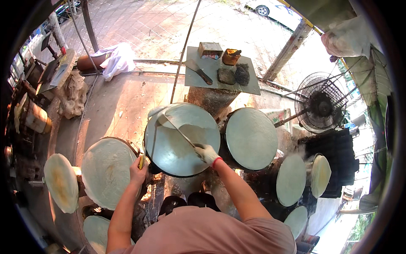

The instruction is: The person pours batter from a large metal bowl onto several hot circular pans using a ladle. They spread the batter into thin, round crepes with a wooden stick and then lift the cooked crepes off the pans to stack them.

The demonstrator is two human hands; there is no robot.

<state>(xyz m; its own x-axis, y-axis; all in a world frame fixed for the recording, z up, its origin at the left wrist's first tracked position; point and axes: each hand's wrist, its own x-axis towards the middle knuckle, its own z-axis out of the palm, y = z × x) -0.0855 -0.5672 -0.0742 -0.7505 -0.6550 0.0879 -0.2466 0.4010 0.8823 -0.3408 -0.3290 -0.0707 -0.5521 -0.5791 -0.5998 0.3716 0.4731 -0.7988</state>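
In front of me is a round griddle (pixel 177 163). Pale batter (pixel 190 113) coats its far part, while the near part shows bare grey metal. My right hand (pixel 206 155), in a white glove, is closed round the handle of a long thin stick tool (pixel 177 130) slanting across the griddle. Its whitish far end is at the far left rim, and its exact shape is unclear. My bare left hand (pixel 137 171) is closed on a yellow-handled tool (pixel 141 162) beside the griddle's left edge. A thin part points up from it; I cannot tell its kind.
Batter-covered griddles stand right (pixel 251 139) and left (pixel 108 173), with several more farther out. Ahead, a small board (pixel 232 84) bears a broad spatula (pixel 198 72), a box, a cut-open can and dark pads. A black fan (pixel 321 103) stands at the right, near stacked dark tiles (pixel 334 156).
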